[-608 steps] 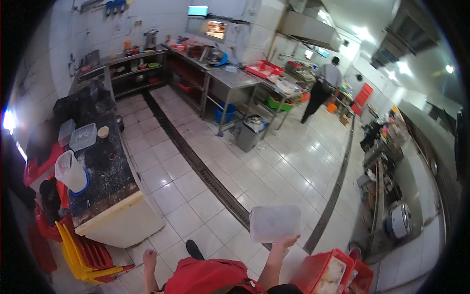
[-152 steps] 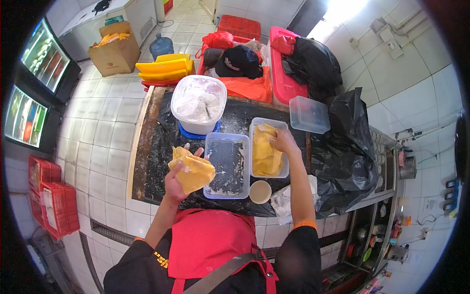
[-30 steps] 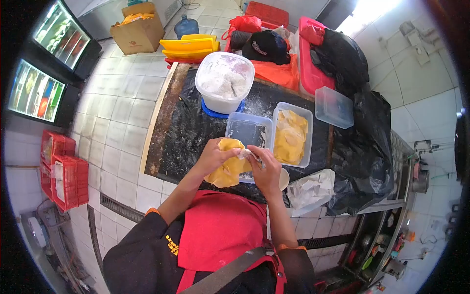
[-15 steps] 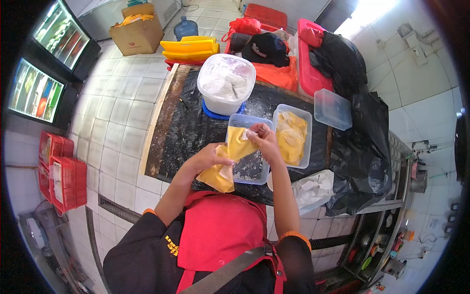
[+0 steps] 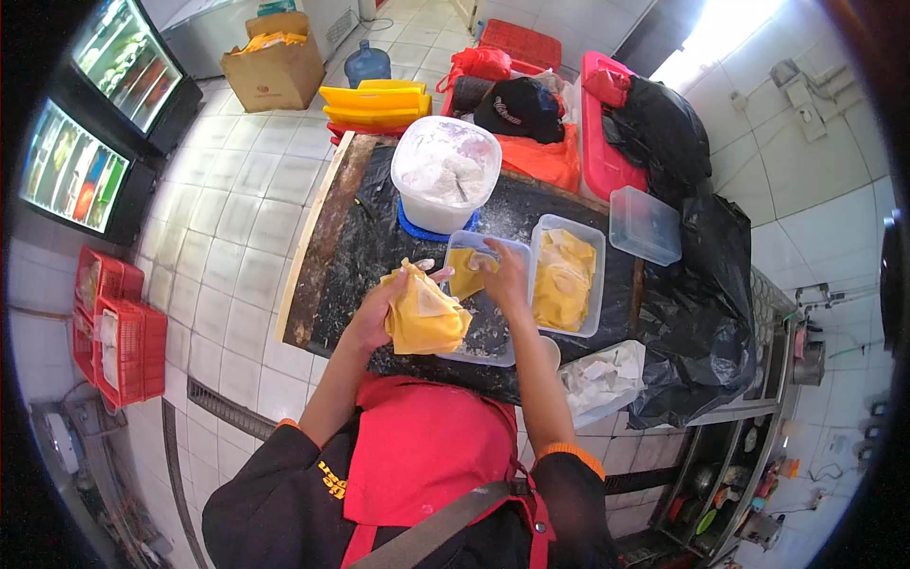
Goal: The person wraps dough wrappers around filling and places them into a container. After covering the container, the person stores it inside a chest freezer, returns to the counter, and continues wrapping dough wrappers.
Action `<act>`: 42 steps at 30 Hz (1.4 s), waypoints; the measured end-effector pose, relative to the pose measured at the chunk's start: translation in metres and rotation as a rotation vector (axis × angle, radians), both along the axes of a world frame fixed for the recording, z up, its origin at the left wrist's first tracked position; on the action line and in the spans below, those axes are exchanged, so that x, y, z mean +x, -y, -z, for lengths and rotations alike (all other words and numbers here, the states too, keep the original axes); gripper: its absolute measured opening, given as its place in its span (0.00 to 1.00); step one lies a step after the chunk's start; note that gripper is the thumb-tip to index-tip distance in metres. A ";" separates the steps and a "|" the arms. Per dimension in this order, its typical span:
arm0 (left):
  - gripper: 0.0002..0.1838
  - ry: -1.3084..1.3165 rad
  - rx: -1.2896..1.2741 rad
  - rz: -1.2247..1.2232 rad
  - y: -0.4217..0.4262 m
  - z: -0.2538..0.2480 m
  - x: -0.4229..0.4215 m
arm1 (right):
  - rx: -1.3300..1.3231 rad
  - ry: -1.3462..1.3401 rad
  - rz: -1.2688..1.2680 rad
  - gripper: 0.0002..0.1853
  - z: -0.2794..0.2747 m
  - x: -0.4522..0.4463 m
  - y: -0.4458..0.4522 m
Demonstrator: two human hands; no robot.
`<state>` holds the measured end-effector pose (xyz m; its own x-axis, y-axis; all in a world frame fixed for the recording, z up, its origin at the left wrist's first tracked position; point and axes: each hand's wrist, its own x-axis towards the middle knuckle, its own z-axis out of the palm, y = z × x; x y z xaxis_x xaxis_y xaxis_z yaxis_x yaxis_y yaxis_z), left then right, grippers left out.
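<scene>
My left hand [image 5: 377, 308] holds a stack of yellow dough sheets [image 5: 428, 321] near the table's front edge. With its fingers on a single yellow sheet [image 5: 464, 273], my right hand [image 5: 505, 275] is over the middle clear container [image 5: 485, 353]. Just to the right lies a second clear container [image 5: 601, 270] with more yellow sheets [image 5: 566, 284] in it. A white tub of flour [image 5: 445, 173] stands behind on a blue base [image 5: 413, 228]. A pale round cup [image 5: 550, 354] is partly hidden by my right arm.
Black plastic [image 5: 355, 256] covers the table. An empty clear container [image 5: 645, 226] and crumpled black plastic [image 5: 697, 313] lie at the right. White paper [image 5: 607, 377] is near the front edge. Beyond are yellow plastic pieces [image 5: 377, 101], a black cap [image 5: 519, 109] and a pink lid [image 5: 607, 142].
The single sheet in my right hand has come away from the stack and moved into the middle container. My left hand has turned the stack upward.
</scene>
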<state>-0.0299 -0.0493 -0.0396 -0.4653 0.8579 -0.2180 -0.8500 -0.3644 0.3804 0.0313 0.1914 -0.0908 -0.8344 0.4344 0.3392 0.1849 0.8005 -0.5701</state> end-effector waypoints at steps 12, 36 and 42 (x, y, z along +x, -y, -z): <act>0.28 0.129 0.145 -0.001 -0.059 -0.023 0.021 | -0.077 -0.182 -0.072 0.14 -0.101 0.070 0.054; 0.14 -0.538 -0.522 0.030 -0.060 -0.017 0.048 | -0.277 -0.052 -0.049 0.18 -0.105 0.137 0.046; 0.15 -0.480 -0.466 -0.051 -0.057 -0.039 0.054 | -0.050 0.028 -0.033 0.18 -0.100 0.099 0.048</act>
